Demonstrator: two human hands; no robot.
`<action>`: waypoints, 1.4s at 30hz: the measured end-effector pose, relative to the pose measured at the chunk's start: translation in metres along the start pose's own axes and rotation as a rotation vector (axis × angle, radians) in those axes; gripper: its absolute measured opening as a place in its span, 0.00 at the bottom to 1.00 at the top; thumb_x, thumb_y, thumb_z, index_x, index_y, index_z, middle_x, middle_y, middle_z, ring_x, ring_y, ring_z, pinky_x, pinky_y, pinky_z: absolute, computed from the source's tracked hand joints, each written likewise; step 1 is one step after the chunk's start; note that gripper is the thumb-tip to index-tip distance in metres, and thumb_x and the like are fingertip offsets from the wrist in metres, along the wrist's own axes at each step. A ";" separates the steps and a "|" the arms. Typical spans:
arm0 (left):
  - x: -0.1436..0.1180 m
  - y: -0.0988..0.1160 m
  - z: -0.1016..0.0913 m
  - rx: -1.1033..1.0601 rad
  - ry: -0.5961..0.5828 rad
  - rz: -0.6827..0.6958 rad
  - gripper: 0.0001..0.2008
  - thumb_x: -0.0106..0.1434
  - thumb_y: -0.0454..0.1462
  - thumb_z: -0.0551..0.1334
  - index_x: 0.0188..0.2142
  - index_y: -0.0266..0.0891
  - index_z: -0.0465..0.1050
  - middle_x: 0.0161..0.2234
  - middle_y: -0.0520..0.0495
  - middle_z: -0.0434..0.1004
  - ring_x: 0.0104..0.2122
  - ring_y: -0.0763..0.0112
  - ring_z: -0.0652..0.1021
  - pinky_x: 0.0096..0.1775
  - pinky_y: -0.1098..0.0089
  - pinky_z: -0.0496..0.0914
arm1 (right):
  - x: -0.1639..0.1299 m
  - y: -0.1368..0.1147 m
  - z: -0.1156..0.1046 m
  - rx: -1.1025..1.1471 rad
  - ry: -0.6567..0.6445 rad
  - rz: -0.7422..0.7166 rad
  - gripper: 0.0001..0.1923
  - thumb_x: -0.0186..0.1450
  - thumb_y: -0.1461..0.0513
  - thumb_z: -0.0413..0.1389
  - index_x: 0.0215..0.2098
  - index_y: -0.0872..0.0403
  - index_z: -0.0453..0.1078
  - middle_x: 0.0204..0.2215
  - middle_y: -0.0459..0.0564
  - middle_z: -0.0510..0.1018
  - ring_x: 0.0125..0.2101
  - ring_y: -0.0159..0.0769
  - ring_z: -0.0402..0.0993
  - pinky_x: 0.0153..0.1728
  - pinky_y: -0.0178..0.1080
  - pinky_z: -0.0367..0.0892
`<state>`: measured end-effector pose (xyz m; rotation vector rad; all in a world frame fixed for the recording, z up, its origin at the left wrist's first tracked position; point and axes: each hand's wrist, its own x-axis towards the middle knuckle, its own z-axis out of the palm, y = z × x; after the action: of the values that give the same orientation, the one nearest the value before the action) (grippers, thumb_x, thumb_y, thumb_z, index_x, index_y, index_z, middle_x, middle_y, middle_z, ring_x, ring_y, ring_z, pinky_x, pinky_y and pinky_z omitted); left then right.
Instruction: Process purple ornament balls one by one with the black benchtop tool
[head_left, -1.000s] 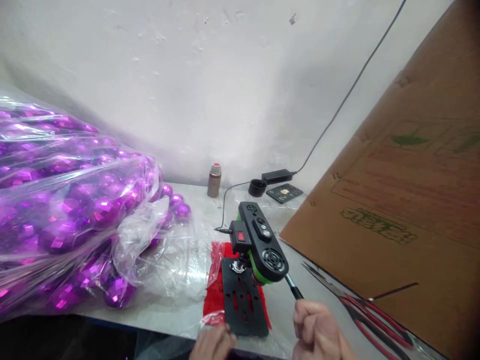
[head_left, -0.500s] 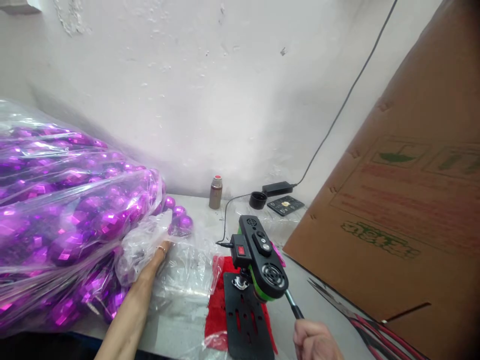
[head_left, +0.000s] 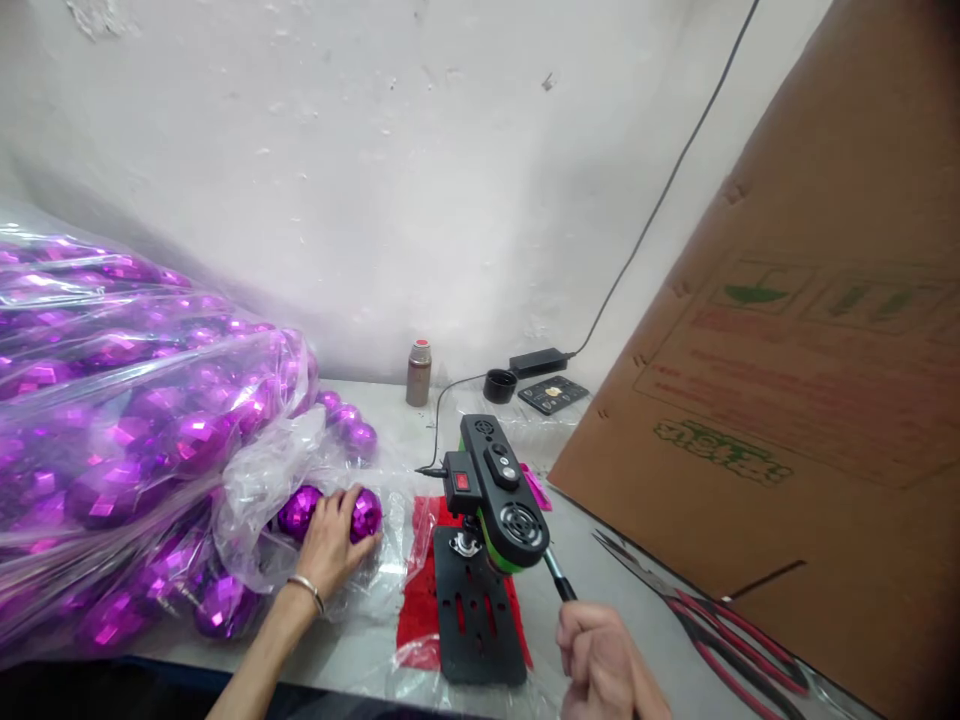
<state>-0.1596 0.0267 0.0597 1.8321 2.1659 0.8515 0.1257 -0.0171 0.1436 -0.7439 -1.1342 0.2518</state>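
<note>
The left hand (head_left: 328, 545) is laid over two purple balls (head_left: 366, 513) at the mouth of the clear bag (head_left: 150, 440), left of the press (head_left: 491, 495); its fingers are curled loosely on the balls, and whether either ball is actually gripped cannot be told. A thin bangle (head_left: 305, 590) is worn on that wrist. The right hand (head_left: 604, 665) is closed in a fist around the black lever (head_left: 559, 582), which slopes down and to the right from the head of the press.

The press is a small black and green machine with a red switch on its left side, and it is carried on a slotted black plate (head_left: 478, 620). Under the plate, a red sheet (head_left: 420, 600) is spread on the bench (head_left: 360, 650). A cable is plugged in at the left of the press and is run back toward the wall.

The bag, packed with purple balls, is heaped well to the left of the press, and a few loose balls (head_left: 358, 437) lie behind the hand. Behind the press, near the wall, a small flask (head_left: 418, 372), a black cap (head_left: 499, 385), an adapter (head_left: 538, 361) and a flat black device (head_left: 556, 394) are set out. To the right of the press a cardboard sheet (head_left: 787, 400) is leaned, and red-handled scissors (head_left: 720, 640) are laid at its foot.
</note>
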 end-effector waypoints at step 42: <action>-0.065 0.072 0.048 -1.131 -0.150 -0.278 0.49 0.48 0.51 0.81 0.64 0.40 0.65 0.63 0.32 0.73 0.65 0.38 0.73 0.70 0.43 0.59 | 0.038 -0.023 -0.002 -0.058 -0.260 0.005 0.22 0.78 0.66 0.50 0.24 0.52 0.58 0.20 0.41 0.61 0.21 0.26 0.62 0.24 0.32 0.58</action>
<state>-0.0608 -0.0148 0.0434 0.9452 1.2809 1.3874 0.1398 -0.0146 0.1859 -0.7802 -1.3908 0.3275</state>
